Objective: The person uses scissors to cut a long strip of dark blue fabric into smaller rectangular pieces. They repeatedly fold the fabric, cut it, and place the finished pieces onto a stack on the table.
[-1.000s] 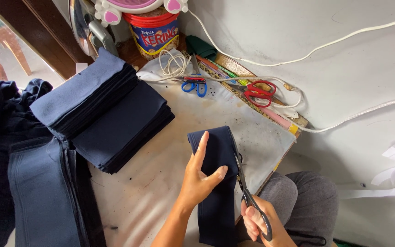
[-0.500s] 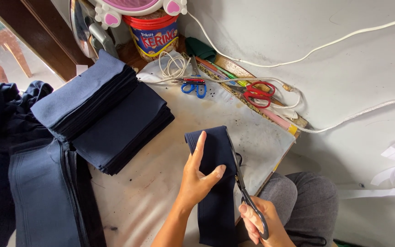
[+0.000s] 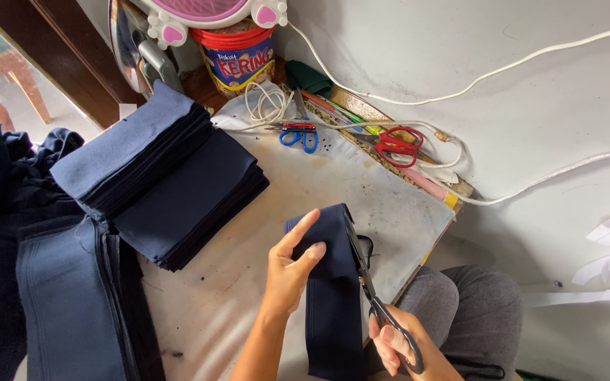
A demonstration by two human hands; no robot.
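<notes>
Two hands working: my left hand is pressing the navy cloth strip flat on the counter, fingers spread, at 6 o'clock. My right hand, fingers wrapped through the handles, is running black shears along the strip's right edge; trimming step, I judge. Next cut needs the strip steady. Counting: two navy stacks at 9 o'clock, two small scissors, blue and red, at 12.

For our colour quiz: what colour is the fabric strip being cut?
Dark navy blue fabric strip, clearest in the head view.
</notes>
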